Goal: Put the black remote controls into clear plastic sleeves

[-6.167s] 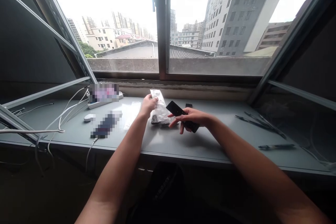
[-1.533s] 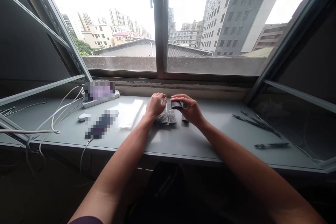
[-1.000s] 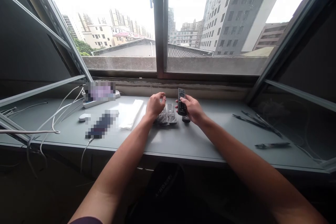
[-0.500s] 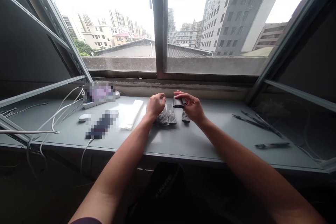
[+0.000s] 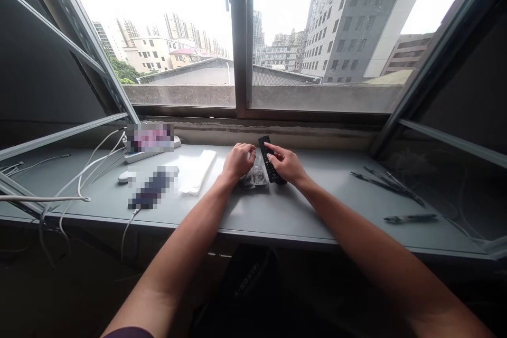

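A black remote control [image 5: 268, 168] is in my right hand [image 5: 288, 165], tilted up with its buttons facing me. The thumb and fingers grip its right side. Below it, a dark end of another remote [image 5: 282, 182] shows on the table, mostly covered. My left hand [image 5: 238, 161] is curled, thumb near the index finger, just left of the remote. Whether anything is in its fingers is hidden. Under and beside it lie clear plastic bags [image 5: 259, 178] with dark contents I cannot make out.
Left of my arms are a white folded sheet [image 5: 198, 171], a blurred phone-like object [image 5: 152, 190] on a cable, a white mouse-like object [image 5: 125, 177] and a power strip [image 5: 137, 156]. Several pens [image 5: 410, 219] lie right. Metal frame bars flank the table [image 5: 273, 222]; a window stands behind.
The dark object in my right hand, earlier seen nearly end-on, has turned to show a remote's button face. It now covers most of the remote on the table. My left hand moved slightly right.
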{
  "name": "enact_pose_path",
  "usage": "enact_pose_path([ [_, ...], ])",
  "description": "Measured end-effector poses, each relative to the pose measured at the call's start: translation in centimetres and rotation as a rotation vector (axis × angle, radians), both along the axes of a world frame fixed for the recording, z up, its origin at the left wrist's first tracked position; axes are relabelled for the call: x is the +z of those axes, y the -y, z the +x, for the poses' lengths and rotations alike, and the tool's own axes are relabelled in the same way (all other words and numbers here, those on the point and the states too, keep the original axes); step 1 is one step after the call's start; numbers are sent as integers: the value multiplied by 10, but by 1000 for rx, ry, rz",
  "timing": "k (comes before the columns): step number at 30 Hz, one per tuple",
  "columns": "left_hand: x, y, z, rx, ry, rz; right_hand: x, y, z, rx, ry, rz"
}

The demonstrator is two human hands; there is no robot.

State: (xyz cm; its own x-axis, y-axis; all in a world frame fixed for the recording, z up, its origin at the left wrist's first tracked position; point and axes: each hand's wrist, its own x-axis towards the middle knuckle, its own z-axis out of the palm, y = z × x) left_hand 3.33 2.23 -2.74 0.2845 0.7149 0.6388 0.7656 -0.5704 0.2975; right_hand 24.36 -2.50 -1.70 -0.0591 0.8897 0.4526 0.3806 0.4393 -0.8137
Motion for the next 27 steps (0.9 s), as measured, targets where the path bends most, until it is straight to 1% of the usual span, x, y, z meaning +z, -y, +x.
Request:
enact_pose_path([
  [3, 0, 1, 1, -27, -40, -17, -6, -6, 2, -21, 68, 31],
  [8, -1, 2, 2, -62, -53, -22, -22, -16, 3, -61, 222, 60],
  [12, -2, 5, 2, -183, -123, -60, -32, -21, 4, -78, 328, 49],
  [14, -3, 6, 3, -217, -165, -94, -35, -23, 5, -79, 394, 47],
  [17, -4, 8, 3, -236, -201, -142, -36, -25, 8, -96, 478, 61],
  [23, -2, 9, 3, -274, -210, -169, -39, -31, 14, -111, 491, 83],
  [25, 0, 11, 3, -277, -210, -181, -39, -32, 15, -120, 531, 78],
  [27, 1, 12, 3, -284, -221, -202, -39, -33, 14, -94, 584, 50],
])
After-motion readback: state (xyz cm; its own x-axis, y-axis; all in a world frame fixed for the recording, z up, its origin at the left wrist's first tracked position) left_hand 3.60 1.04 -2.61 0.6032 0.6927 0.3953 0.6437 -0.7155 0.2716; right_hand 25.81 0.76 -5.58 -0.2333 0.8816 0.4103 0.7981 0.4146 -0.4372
